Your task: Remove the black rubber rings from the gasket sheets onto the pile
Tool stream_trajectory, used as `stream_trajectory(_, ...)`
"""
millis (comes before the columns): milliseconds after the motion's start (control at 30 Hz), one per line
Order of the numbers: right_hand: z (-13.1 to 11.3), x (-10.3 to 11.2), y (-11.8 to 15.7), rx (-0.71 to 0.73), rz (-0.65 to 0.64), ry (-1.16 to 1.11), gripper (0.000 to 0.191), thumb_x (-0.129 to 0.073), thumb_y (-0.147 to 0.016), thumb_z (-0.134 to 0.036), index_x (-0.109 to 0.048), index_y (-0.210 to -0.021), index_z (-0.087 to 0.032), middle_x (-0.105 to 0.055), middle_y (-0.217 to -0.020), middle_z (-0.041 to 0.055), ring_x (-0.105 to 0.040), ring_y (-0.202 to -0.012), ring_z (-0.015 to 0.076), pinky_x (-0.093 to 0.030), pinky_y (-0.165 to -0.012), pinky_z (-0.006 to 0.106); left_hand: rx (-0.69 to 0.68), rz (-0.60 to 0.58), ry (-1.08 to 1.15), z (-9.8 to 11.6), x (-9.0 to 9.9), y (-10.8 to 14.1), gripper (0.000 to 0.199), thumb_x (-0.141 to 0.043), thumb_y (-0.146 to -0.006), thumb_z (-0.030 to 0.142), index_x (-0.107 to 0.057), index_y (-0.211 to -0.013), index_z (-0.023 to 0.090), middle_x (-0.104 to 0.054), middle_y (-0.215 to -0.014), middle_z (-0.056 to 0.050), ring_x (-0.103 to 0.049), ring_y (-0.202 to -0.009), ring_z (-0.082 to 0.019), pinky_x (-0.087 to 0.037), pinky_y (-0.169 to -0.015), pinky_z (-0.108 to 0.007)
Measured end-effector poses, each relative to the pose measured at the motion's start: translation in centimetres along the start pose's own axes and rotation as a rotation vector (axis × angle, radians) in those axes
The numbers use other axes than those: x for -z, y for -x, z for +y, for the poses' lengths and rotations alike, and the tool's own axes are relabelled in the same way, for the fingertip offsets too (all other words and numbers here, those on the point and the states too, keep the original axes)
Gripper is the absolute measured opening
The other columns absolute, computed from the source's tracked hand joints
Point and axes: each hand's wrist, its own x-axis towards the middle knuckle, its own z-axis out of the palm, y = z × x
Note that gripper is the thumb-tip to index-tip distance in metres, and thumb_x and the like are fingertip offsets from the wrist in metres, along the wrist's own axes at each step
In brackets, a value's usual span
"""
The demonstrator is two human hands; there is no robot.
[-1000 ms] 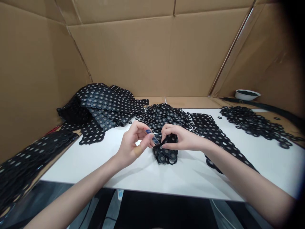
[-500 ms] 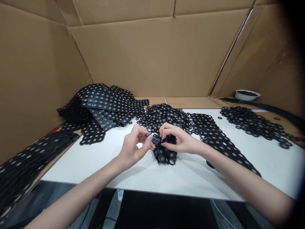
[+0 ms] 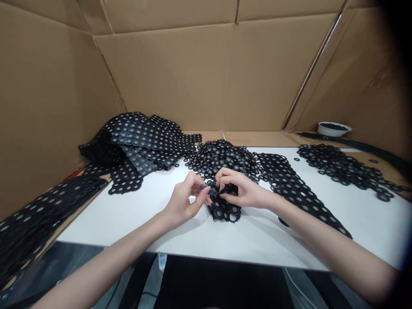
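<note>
My left hand pinches a small blue strip between thumb and fingers, left of the table's middle. Close beside it, my right hand grips the top of a bunched piece of black ring mesh. The lower part of that piece hangs below my fingers, close over the white table. The strip's right end reaches the mesh near my right fingertips; whether the two are joined is too small to tell. Behind my hands is a heap of loose black rings.
A large folded pile of dotted black mesh is at the back left, another stack at the left edge. On the right lie a long mesh strip and scattered rings. A white bowl stands at the back right, near cardboard walls.
My left hand has shifted slightly right and down with the blue strip, closer to the mesh. My right hand has barely moved and keeps its grip.
</note>
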Motion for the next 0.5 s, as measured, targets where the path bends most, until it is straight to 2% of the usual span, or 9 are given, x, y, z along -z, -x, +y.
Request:
stream_trajectory(133, -0.4, 0.9, 0.3, -0.016, 0.038, 0.054, 0.013, -0.061, -0.078, -0.005, -0.054, -0.082, -0.016, -0.05, -0.094, 0.0048, -0.051, -0.088, 0.0167, -0.043, -0.078, 0.03, 0.031, 0.12, 0.076, 0.0, 0.2, -0.3, 0.02, -0.053, -0.091, 0.021, -0.034, -0.09, 0.016, -0.058, -0.074, 0.001, -0.066, -0.063, -0.011, -0.058, -0.059, -0.022)
stream_trajectory(267, -0.7, 1.3, 0.5, -0.07, 0.038, 0.123, 0.006, -0.06, -0.084, -0.014, -0.058, -0.09, -0.017, -0.049, -0.094, 0.0053, -0.05, -0.089, 0.0178, -0.043, -0.079, 0.032, -0.03, 0.207, 0.106, 0.5, 0.3, 0.0, 0.019, -0.052, -0.091, 0.018, -0.034, -0.091, 0.017, -0.057, -0.077, 0.001, -0.066, -0.065, -0.011, -0.058, -0.058, -0.022)
stream_trajectory(500, -0.7, -0.5, 0.4, -0.108, 0.196, 0.2, 0.022, -0.052, -0.076, 0.004, -0.054, -0.084, -0.016, -0.047, -0.096, 0.006, -0.047, -0.095, 0.0196, -0.04, -0.084, 0.035, -0.238, 0.198, -0.101, 0.9, -0.5, 0.6, 0.021, -0.054, -0.086, 0.006, -0.038, -0.093, 0.017, -0.057, -0.079, 0.001, -0.064, -0.069, -0.008, -0.056, -0.06, -0.017)
